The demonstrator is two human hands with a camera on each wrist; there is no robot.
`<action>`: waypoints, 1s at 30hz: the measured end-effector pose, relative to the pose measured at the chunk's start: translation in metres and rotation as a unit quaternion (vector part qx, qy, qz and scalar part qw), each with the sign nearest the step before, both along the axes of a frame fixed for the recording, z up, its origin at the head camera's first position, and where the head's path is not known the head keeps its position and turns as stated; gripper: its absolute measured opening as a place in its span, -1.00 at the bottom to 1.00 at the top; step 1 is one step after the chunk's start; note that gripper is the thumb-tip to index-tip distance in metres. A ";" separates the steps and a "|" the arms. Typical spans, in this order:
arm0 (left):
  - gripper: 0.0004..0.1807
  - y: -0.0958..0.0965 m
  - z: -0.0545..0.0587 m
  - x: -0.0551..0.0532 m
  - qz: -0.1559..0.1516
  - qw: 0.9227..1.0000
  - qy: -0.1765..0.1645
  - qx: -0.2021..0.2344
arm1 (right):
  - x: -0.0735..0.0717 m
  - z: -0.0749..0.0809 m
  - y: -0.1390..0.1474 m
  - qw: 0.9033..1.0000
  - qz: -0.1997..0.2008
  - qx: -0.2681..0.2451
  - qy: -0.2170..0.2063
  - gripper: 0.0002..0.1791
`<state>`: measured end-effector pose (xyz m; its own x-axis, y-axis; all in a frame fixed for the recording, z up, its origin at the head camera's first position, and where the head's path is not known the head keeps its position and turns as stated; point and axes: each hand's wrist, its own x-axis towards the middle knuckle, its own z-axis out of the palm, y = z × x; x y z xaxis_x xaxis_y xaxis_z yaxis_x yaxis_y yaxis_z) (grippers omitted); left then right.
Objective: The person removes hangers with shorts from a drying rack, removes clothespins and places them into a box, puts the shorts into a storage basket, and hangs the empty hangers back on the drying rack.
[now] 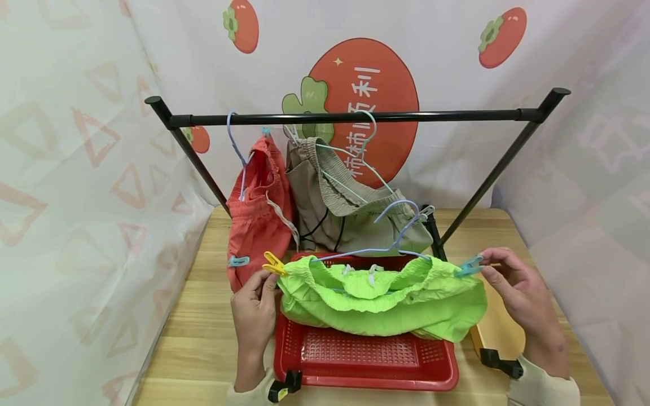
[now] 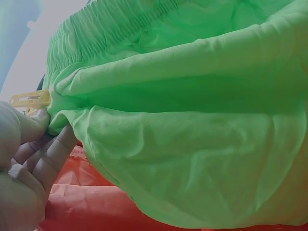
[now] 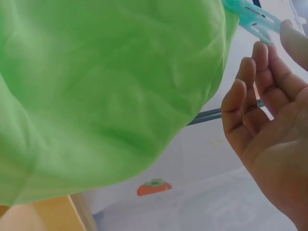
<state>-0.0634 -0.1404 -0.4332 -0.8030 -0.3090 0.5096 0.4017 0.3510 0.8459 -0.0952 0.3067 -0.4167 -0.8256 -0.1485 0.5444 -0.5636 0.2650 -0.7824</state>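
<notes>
Bright green shorts (image 1: 386,316) with an elastic waistband hang on a light-blue hanger (image 1: 355,254) above a red plastic basket (image 1: 365,380). At their left corner my left hand (image 1: 254,310) pinches the fabric between thumb and fingers, just below a yellow clothespin (image 1: 274,263) fixed on the waistband. On the other side a light-blue clothespin (image 1: 469,267) sits on the right corner. My right hand (image 1: 523,293) pinches its handles, thumb on one and fingertips on the other, as the right wrist view shows. The hanger's hook stands free in front of the rod.
A black rack rod (image 1: 315,119) crosses behind the shorts. From it hang red shorts (image 1: 259,225) at the left and grey-brown pants (image 1: 325,208) in the middle, both on hangers. A yellow box (image 1: 500,338) lies on the wooden table (image 1: 198,321) at the right.
</notes>
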 end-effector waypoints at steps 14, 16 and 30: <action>-0.91 -0.002 -0.003 0.000 0.002 1.000 0.003 -0.020 | 0.002 -0.002 -0.002 0.995 -0.093 0.032 0.008 -0.82; -0.90 -0.003 -0.004 0.000 0.006 0.999 0.008 -0.032 | 0.003 -0.002 -0.001 0.994 -0.102 0.029 0.006 -0.81; -0.89 -0.005 -0.005 -0.001 0.019 0.998 0.017 -0.064 | 0.011 -0.013 0.007 0.986 -0.147 0.007 -0.073 -0.72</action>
<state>-0.0643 -0.1453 -0.4385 -0.7740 -0.2698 0.5728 0.4132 0.4703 0.7798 -0.0842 0.3133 -0.4294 -0.9031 0.1032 0.4169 -0.3428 0.4116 -0.8444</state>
